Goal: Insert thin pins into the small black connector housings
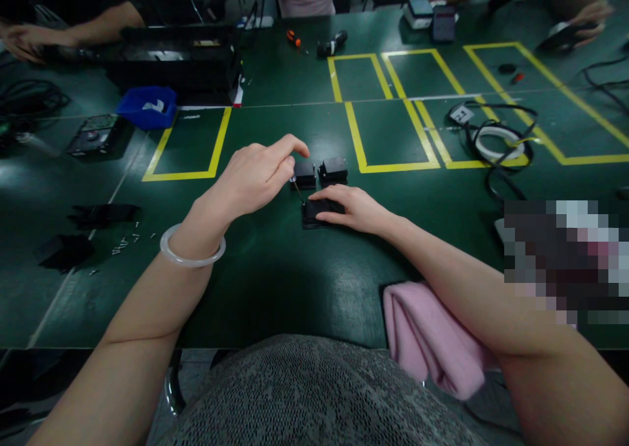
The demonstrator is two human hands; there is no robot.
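Note:
My left hand (260,174) is closed around the handle of a small screwdriver (297,188), whose thin shaft slants down to the left end of a black block-shaped part (314,222). That part lies on the green table, and my right hand (352,208) grips it from the right, thumb on the near side and fingers over the far side. Just behind it stand two similar black blocks, one on the left (305,175) partly behind my left hand and one on the right (334,169). The screwdriver's tip meets the part near its corner; any screw there is too small to see.
Loose screws (120,245) lie at left beside black parts (63,251). A blue bin (147,107) stands by a black case (171,66). Coiled cable (501,143) and pink cloth (432,334) are at right. An orange screwdriver (293,38) lies far back; other people's hands work across the table.

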